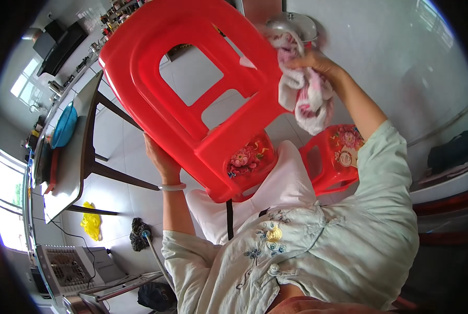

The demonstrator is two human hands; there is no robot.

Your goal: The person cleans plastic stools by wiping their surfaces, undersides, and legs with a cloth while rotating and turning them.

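Observation:
A large red plastic stool (140, 78) is held up, tilted, in front of my body, its side with wide cut-out openings facing me. My left hand (162, 162) grips its lower left edge, fingers partly hidden behind the plastic. My right hand (317, 64) is closed around a bunched white and pink cloth (311, 99), which hangs against the stool's right edge. Below the held stool shows a red flower-printed seat (250, 157); I cannot tell whether it belongs to another stool. Another red flower-printed stool (330, 165) stands to the right of my legs.
On the left, a table (80, 157) with dark legs carries a blue basin (65, 125). A yellow bag (90, 222) and a mop head (139, 234) lie on the tiled floor. A round metal lid (299, 26) rests by the wall, beyond my right hand.

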